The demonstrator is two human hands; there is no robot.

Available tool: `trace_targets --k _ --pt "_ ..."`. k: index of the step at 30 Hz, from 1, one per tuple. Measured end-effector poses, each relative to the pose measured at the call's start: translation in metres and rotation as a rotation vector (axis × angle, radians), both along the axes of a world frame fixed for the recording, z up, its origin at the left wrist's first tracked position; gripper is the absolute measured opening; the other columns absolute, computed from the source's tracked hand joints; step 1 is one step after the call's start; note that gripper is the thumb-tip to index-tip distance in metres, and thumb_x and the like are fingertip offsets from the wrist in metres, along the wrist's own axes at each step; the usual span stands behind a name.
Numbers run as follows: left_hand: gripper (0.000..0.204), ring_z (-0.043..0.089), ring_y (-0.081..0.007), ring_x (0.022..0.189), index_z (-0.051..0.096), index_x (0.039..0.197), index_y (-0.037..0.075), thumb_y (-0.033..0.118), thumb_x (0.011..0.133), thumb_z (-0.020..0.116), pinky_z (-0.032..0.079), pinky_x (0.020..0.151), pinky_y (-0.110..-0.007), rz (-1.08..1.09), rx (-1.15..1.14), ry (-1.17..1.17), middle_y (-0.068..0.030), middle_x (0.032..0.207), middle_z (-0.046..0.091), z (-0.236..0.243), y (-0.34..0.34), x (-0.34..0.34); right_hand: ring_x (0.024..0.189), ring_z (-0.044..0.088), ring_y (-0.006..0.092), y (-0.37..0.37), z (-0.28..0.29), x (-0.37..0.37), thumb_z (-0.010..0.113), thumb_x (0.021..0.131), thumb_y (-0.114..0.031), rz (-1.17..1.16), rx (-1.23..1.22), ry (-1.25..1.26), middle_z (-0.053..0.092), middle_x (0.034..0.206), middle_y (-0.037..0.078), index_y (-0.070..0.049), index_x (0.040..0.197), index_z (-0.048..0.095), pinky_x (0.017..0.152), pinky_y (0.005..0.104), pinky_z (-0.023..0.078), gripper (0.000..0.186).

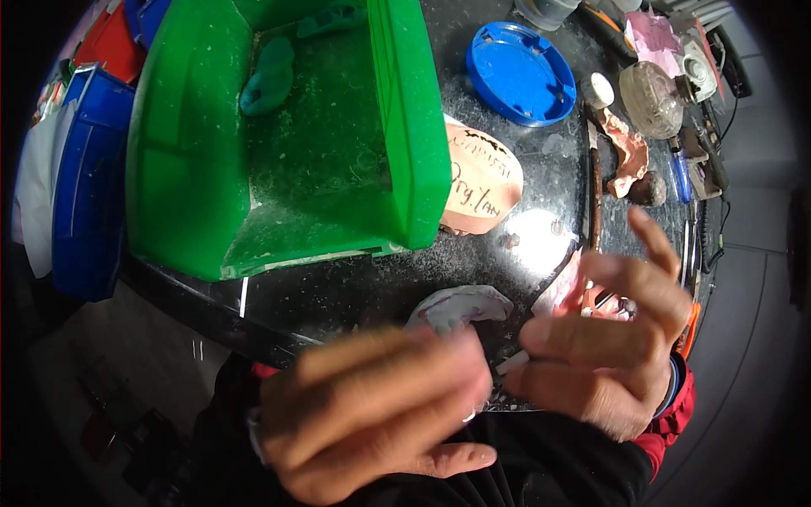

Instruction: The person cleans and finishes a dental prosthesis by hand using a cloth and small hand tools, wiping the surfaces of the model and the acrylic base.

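My left hand [372, 406] is smeared by motion over the bench's front edge, its thumb sticking out sideways. Its bent fingertips are just below a curved whitish piece with pink marks [456, 300]; whether they touch or hold anything is unclear. My right hand [608, 355] has its fingers apart and half bent, with none visibly gripping. Under and behind those fingers lie a pink-and-white piece [553, 294] and other small pink and metal items, partly hidden. Farther back, a peach plaster block [481, 194] with handwriting rests beside the green bin.
A green bin [156, 169] holding two teal moulds fills the back left, beside blue bins [89, 194]. Behind right are a blue round lid [519, 68], glass jar [646, 97], peach mould [629, 156] and tools [596, 186]. The black bench's edge [177, 296] curves across the front.
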State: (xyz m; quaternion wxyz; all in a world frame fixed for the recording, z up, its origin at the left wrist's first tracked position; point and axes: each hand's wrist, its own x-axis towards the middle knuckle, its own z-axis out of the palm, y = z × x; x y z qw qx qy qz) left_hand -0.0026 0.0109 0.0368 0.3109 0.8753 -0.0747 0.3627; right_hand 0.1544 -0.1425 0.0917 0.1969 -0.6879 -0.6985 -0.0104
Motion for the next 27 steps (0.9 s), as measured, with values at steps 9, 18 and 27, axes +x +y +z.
trace_targets --k 9,18,27 --pt "0.096 0.061 -0.03 0.091 0.039 0.125 -0.012 0.038 0.056 0.084 0.052 0.075 -0.035 -0.066 -0.231 0.39 -0.0256 0.104 0.06 0.003 -0.008 0.0 0.11 0.05 0.0304 0.007 -0.021 0.004 0.073 0.063 -0.031 -0.06 0.027 -0.053 0.061 0.093 0.003 -0.021 0.079 0.063 0.096 0.0531 0.037 0.021" --pt "0.056 0.06 -0.0305 0.092 0.046 0.116 0.001 0.003 0.067 0.075 0.053 0.071 -0.034 -0.181 -0.513 0.132 -0.0293 0.116 0.051 -0.019 -0.027 -0.001 0.115 0.047 0.0284 0.003 -0.002 -0.007 0.066 0.068 -0.044 -0.066 0.01 -0.081 0.061 0.095 0.003 -0.024 0.073 0.06 0.096 0.0527 0.038 0.022" --pt "0.039 0.06 -0.0247 0.075 0.05 0.101 0.001 -0.006 0.068 0.07 0.053 0.062 -0.028 -0.103 -0.412 -0.155 -0.0257 0.111 0.055 -0.035 -0.04 0.006 0.12 0.042 0.0227 -0.007 0.019 -0.02 0.073 0.059 -0.033 -0.195 -0.097 -0.175 0.058 0.1 -0.003 -0.031 0.07 0.059 0.097 0.0564 0.036 0.017"
